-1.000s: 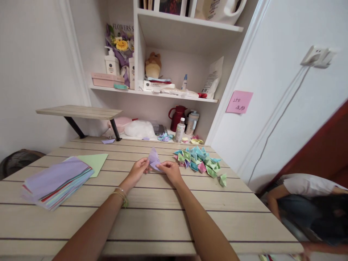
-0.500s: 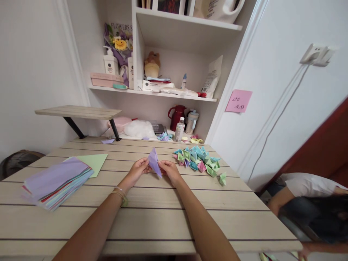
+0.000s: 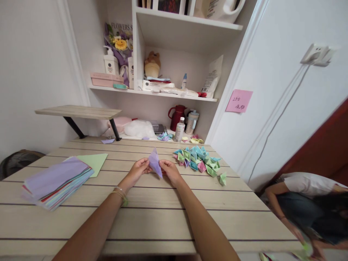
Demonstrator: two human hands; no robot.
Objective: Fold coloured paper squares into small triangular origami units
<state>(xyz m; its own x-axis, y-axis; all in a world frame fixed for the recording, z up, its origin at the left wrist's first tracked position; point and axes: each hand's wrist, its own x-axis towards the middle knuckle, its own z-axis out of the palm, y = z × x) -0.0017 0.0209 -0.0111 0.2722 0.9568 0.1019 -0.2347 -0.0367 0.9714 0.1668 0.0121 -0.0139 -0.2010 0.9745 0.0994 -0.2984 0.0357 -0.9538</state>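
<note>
Two near-closed pinches; left hand (image 3: 140, 168) and right hand (image 3: 170, 171) hold purple paper (image 3: 155, 164) by opposite sides, presumably steadying it; paper boats (image 3: 200, 154) lie aside, likely freeing space.

This is a living space with everyday household things; with so little of the room in view, it may be a family home or a dormitory. A slatted desk (image 3: 152, 217) fills 6 o'clock, with white shelves (image 3: 190, 20) behind it at 12. Household goods show the character: a pump bottle (image 3: 111, 64) and a pink box (image 3: 106, 79) at 10 o'clock, a bunch of flowers (image 3: 120, 44) and a toy bear (image 3: 152, 66) at 11, a handled jug (image 3: 217, 11) at 1. Just above the clock's centre stand a red flask (image 3: 178, 119) and a tumbler (image 3: 191, 125). At 2 o'clock, the plain wall (image 3: 277, 72) carries a socket (image 3: 315, 54) and a handwritten pink note (image 3: 239, 100).
</note>
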